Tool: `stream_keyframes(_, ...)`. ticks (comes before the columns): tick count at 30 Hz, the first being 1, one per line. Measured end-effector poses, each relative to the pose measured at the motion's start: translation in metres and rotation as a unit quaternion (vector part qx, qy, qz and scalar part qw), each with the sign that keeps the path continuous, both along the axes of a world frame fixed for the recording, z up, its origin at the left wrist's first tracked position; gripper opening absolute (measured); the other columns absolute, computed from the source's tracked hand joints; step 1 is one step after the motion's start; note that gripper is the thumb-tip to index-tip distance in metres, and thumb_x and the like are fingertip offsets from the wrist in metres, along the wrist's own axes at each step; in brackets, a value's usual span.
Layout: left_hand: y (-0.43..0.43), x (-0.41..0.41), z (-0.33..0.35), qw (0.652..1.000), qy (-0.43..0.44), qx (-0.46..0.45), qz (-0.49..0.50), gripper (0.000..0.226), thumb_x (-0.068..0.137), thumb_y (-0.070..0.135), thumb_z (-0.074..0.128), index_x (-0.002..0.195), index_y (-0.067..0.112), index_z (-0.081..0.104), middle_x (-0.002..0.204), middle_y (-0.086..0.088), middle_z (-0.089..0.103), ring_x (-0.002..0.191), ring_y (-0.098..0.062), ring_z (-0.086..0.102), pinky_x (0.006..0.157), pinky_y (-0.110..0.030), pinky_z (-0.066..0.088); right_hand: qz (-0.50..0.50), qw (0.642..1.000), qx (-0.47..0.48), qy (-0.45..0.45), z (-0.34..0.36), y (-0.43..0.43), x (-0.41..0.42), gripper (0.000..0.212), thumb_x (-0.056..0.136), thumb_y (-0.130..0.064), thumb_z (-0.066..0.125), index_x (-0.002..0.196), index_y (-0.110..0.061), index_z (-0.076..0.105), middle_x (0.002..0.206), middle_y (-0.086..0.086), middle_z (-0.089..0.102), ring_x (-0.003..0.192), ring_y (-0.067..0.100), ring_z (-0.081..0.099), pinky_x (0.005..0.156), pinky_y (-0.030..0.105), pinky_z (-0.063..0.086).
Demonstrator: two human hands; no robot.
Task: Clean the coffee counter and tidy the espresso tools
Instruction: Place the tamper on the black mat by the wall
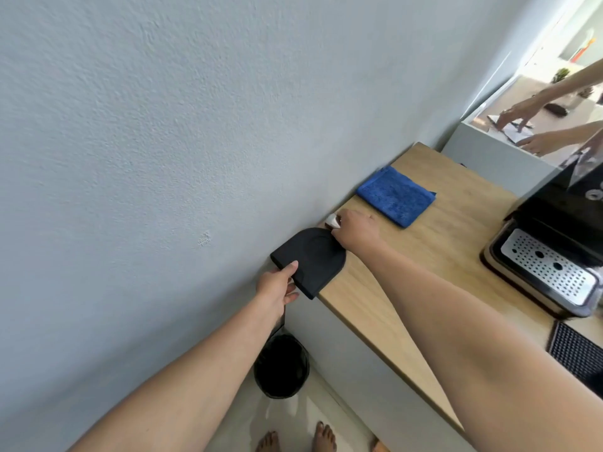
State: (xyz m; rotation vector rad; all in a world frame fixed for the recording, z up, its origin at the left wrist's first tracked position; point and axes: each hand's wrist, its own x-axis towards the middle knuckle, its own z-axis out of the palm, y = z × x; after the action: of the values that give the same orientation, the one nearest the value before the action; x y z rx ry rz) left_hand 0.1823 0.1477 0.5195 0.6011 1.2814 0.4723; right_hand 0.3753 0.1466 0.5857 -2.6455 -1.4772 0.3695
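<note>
Left hand [277, 286] pinches tamping mat [310, 261], rounded end toward wall; right hand [357, 231] grips white wipe [332, 220]

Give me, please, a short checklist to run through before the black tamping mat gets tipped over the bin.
1. Left hand grips the black mat: ok.
2. Mat overhangs the counter edge: ok.
3. Bin sits below the mat's end: ok.
4. Right hand holds something small and white at the mat's far end: ok; what it is, cannot tell.
5. Blue cloth lies apart from the mat: ok.
</note>
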Motion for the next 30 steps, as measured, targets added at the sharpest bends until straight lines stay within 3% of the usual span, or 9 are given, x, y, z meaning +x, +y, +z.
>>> stream_keyframes(3,0.002,0.005,-0.001,0.999,-0.026,0.001,0.038,0.013,0.087,0.012,0.074,0.093,0.009,0.063,0.090,-0.010,0.070,0.078,-0.021,0.068,0.058,-0.034,0.055,-0.007,0.999,0.025,0.022,-0.003,-0.011,0.004,0.021,0.082,-0.017,0.054,0.103,-0.014,0.054,0.086,0.001,0.057,0.084,0.025,0.053,0.101,0.045,0.035)
stream_keyframes(8,-0.002,0.006,0.000,0.998,-0.041,0.008,0.041,0.009,0.087,0.007,0.072,0.091,0.008,0.064,0.087,-0.010,0.072,0.072,-0.019,0.070,0.055,-0.033,0.055,-0.102,0.977,0.137,0.130,-0.005,-0.037,0.012,0.054,0.082,-0.022,0.064,0.133,-0.020,0.044,0.097,0.001,0.065,0.084,0.024,0.063,0.080,0.040,0.051)
stream_keyframes(10,-0.007,0.007,-0.001,0.998,-0.044,0.004,0.039,0.009,0.088,0.007,0.072,0.092,0.007,0.064,0.089,-0.011,0.071,0.075,-0.020,0.070,0.058,-0.034,0.055,-0.142,0.958,0.173,0.178,-0.001,-0.044,0.018,0.063,0.083,-0.022,0.065,0.140,-0.024,0.039,0.101,-0.002,0.062,0.088,0.021,0.061,0.074,0.036,0.049)
stream_keyframes(14,-0.026,0.009,-0.002,0.998,-0.040,-0.005,0.038,0.016,0.086,0.008,0.074,0.098,0.005,0.065,0.091,-0.013,0.073,0.077,-0.021,0.071,0.051,-0.032,0.057,-0.199,0.914,0.241,0.259,0.009,-0.057,0.029,0.046,0.082,-0.017,0.064,0.125,-0.027,0.051,0.103,-0.006,0.060,0.091,0.017,0.061,0.080,0.039,0.055)
stream_keyframes(17,-0.038,0.012,-0.001,0.998,-0.041,-0.007,0.040,0.015,0.085,0.007,0.075,0.095,0.005,0.064,0.089,-0.014,0.074,0.073,-0.021,0.073,0.049,-0.031,0.058,-0.214,0.885,0.269,0.315,0.012,-0.066,0.028,0.058,0.082,-0.012,0.067,0.133,-0.029,0.045,0.107,-0.003,0.058,0.089,0.016,0.062,0.078,0.037,0.058)
stream_keyframes(19,-0.046,0.015,0.000,0.999,-0.040,-0.006,0.034,0.013,0.085,0.006,0.075,0.091,0.006,0.064,0.084,-0.012,0.074,0.066,-0.019,0.074,0.048,-0.031,0.058,-0.199,0.889,0.268,0.314,0.012,-0.073,0.024,0.067,0.082,-0.012,0.068,0.141,-0.028,0.041,0.109,-0.006,0.057,0.093,0.015,0.061,0.076,0.031,0.054)
stream_keyframes(23,-0.055,0.018,0.002,0.999,-0.044,-0.005,0.015,0.013,0.085,0.005,0.074,0.091,0.006,0.063,0.077,-0.010,0.075,0.064,-0.018,0.074,0.050,-0.032,0.058,-0.151,0.917,0.259,0.263,0.007,-0.081,0.010,0.056,0.081,-0.017,0.070,0.134,-0.022,0.052,0.108,-0.011,0.057,0.101,0.011,0.058,0.084,0.027,0.047)
stream_keyframes(27,-0.057,0.020,0.001,0.999,-0.036,0.006,0.002,0.011,0.086,0.005,0.074,0.090,0.006,0.064,0.074,-0.009,0.076,0.068,-0.020,0.075,0.056,-0.035,0.059,-0.112,0.920,0.267,0.264,0.002,-0.087,-0.002,0.040,0.080,-0.016,0.071,0.117,-0.026,0.058,0.096,-0.013,0.060,0.086,0.007,0.058,0.069,0.019,0.043)
stream_keyframes(30,-0.055,0.020,0.004,1.000,-0.021,0.011,-0.014,0.016,0.085,0.006,0.075,0.091,0.006,0.060,0.081,-0.013,0.074,0.071,-0.023,0.074,0.056,-0.037,0.059,-0.100,0.923,0.264,0.262,0.000,-0.089,-0.008,0.034,0.080,-0.016,0.071,0.108,-0.030,0.057,0.090,-0.017,0.057,0.084,0.005,0.057,0.067,0.019,0.044)
